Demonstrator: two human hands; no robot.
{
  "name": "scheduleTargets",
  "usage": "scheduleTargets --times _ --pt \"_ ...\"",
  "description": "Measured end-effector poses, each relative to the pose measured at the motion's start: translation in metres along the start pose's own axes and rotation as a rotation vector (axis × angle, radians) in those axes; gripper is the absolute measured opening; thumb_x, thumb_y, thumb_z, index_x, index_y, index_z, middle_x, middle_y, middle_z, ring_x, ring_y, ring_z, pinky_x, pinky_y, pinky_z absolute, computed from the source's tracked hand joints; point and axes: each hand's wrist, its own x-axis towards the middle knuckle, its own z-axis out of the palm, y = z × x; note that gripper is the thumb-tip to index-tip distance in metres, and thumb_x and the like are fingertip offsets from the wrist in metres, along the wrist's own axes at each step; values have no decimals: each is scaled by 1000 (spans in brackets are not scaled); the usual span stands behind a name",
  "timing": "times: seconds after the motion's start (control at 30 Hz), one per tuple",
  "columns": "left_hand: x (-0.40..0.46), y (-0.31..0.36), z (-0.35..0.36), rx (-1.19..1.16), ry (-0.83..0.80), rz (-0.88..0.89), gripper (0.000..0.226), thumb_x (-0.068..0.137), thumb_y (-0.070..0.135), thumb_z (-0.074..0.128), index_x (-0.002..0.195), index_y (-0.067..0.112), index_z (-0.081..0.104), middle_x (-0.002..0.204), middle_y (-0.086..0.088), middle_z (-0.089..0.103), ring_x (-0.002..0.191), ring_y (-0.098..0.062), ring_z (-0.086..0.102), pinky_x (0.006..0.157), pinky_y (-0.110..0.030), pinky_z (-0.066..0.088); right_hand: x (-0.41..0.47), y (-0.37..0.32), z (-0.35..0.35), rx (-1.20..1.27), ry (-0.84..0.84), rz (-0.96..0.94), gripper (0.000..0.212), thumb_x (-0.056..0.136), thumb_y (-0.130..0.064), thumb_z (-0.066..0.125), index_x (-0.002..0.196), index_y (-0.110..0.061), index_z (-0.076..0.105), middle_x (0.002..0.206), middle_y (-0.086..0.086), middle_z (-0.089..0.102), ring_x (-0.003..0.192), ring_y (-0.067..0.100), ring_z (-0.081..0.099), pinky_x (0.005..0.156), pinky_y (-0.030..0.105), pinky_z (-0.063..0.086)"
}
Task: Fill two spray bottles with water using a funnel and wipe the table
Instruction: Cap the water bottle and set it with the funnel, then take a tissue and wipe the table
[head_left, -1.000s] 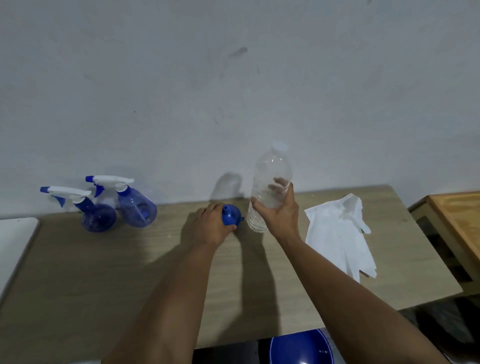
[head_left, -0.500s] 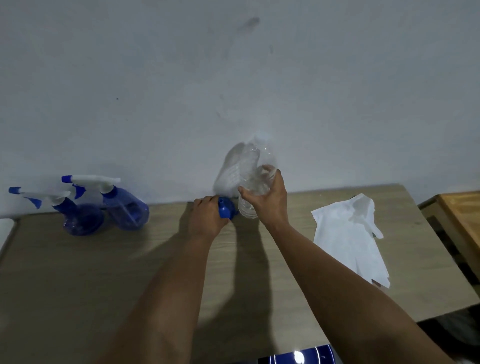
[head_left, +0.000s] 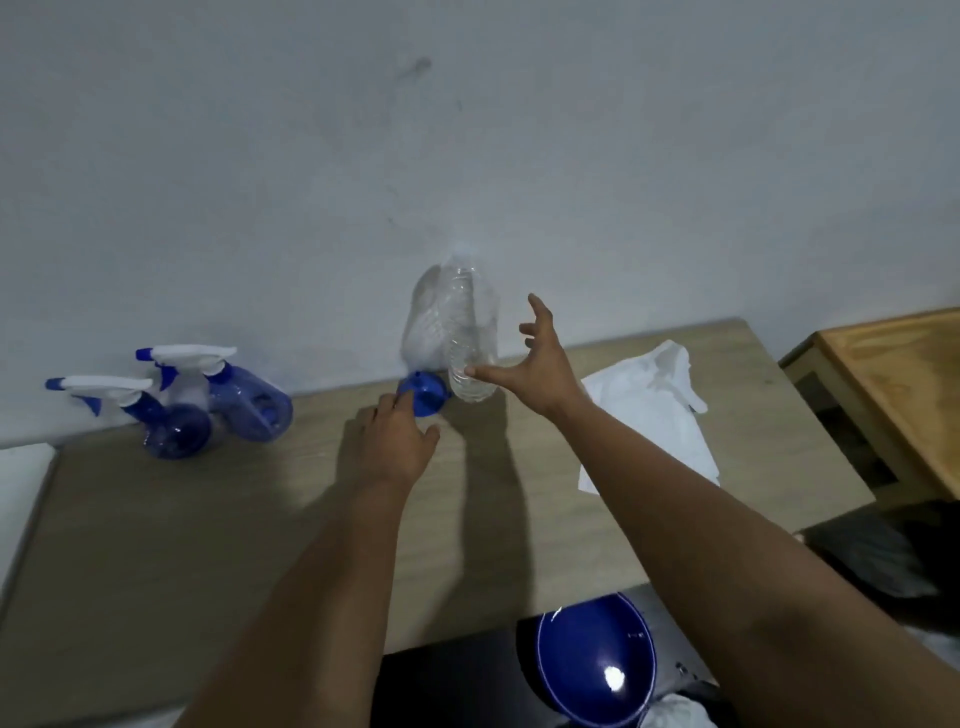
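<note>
A clear plastic water bottle (head_left: 470, 332) stands upright against the wall at the back of the wooden table (head_left: 208, 545). My right hand (head_left: 537, 364) is open just right of it, fingers spread, thumb tip near its lower side. A small blue funnel (head_left: 423, 397) lies on the table beside the bottle's base. My left hand (head_left: 397, 441) is open, its fingertips touching the funnel's rim. Two blue spray bottles (head_left: 179, 431) (head_left: 249, 400) with white trigger heads stand at the back left by the wall.
A white cloth (head_left: 652, 415) lies on the table's right part. A blue bowl-like object (head_left: 595, 660) sits below the table's front edge. A second wooden table (head_left: 898, 384) stands to the right, a white surface (head_left: 21, 488) to the left.
My right hand has let go of the water bottle, which now stands by the wall. My left hand has released the funnel and lies open on the table.
</note>
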Motion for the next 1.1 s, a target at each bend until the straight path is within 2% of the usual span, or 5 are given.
scheduleTargets --times 0.17,0.37,0.77,0.97,1.1 --pt "-31 60 -1 -25 -76 113 55 92 44 61 142 21 49 141 -6 52 125 -31 51 96 -39 42 -41 18 -63 -50 72 21 102 82 -27 87 162 -30 24 156 7 41 144 17 43 104 26 39" --pt "-41 138 29 -21 -243 361 65 98 46 51 155 22 32 156 -5 39 139 -30 40 108 -39 36 -82 58 -132 -94 260 138 76 91 -17 71 157 -28 35 145 2 47 125 14 49 95 31 43" --pt "-52 176 136 215 -496 387 72 95 73 19 157 45 -5 167 -1 -19 149 -37 -29 120 -61 -10 -119 137 -177 -105 363 253 66 89 -22 73 150 -28 46 142 2 54 126 19 54 101 40 54" --pt "-53 178 144 190 -363 422 68 101 57 16 160 22 13 169 7 6 155 -31 -12 120 -62 0 -125 154 -166 -139 335 280 58 93 -27 72 146 -31 48 143 1 55 128 19 55 106 38 50" --pt "-55 182 130 49 -197 443 57 103 46 32 155 22 34 162 4 33 150 -24 27 119 -48 29 -124 152 -163 -151 324 281 51 95 -24 70 142 -28 53 142 0 55 124 16 54 101 31 46"
